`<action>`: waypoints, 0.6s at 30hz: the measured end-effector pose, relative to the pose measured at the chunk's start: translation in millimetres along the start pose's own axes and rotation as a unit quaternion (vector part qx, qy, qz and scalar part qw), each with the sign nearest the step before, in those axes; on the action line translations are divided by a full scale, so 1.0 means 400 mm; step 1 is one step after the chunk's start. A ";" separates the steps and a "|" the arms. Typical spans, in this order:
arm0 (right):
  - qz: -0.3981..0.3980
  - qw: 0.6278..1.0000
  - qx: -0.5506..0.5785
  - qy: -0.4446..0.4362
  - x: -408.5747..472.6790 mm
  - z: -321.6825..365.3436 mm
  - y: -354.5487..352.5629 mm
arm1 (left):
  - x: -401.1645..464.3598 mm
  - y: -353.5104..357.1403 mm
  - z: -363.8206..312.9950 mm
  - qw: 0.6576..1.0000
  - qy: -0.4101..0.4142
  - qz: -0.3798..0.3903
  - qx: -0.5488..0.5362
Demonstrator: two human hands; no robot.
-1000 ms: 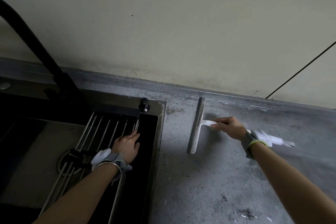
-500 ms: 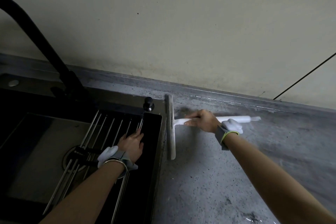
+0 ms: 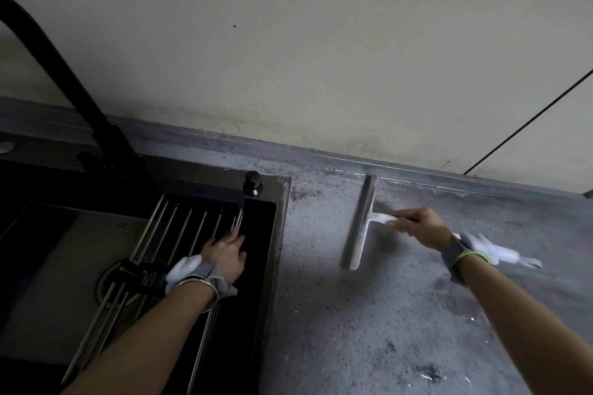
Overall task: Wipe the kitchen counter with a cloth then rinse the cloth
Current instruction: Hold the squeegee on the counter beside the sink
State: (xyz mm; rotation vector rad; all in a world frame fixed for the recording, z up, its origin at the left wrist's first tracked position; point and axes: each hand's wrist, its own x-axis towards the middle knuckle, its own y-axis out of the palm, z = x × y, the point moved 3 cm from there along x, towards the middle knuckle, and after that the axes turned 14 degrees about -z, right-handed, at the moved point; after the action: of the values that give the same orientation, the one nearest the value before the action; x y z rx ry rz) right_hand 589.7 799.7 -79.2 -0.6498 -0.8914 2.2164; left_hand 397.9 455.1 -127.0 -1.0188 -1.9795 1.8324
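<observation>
From the head view, I have my right hand (image 3: 423, 229) with its grip clenched round the handle of a white plastic T-shaped squeegee with a long flat blade (image 3: 360, 224). The blade lies on the speckled grey stone table (image 3: 369, 314), its far end near the raised back lip, well right of the sink. No cloth shows anywhere, so I cannot say where it is; I judge the squeegee is doing the wiping for now.

To do this stroke well, I would keep the blade edge flat on the table along its whole length, lean the handle low, and draw it towards the dark steel sink (image 3: 282, 234) in one even pull, so that water and grit go over the rim.

My left hand (image 3: 226, 253) is released, fingers straight and resting on the roll-up rack of thin steel rods (image 3: 179, 234) laid across the basin. A matte black angular tap (image 3: 64, 74) rises behind.

The table looks rough, mottled and damp in patches, with dark grime near the front right. The wall is plain, matte cream.
</observation>
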 end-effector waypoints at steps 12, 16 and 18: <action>0.097 0.991 -0.055 -0.077 -0.057 0.179 0.187 | -0.004 -0.003 -0.003 1.000 -0.007 0.009 0.012; 0.128 0.979 -0.083 -0.132 -0.100 0.240 0.240 | -0.001 -0.008 -0.005 1.000 -0.009 0.011 0.012; 0.131 0.978 -0.081 -0.137 -0.112 0.247 0.247 | 0.000 -0.006 -0.005 1.000 -0.009 0.012 0.013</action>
State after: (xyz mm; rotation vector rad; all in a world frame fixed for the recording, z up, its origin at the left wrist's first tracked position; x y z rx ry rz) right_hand 517.9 671.8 -79.6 -0.5702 -1.1953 2.5306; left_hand 398.3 456.7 -124.4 -1.0260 -1.9581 1.8811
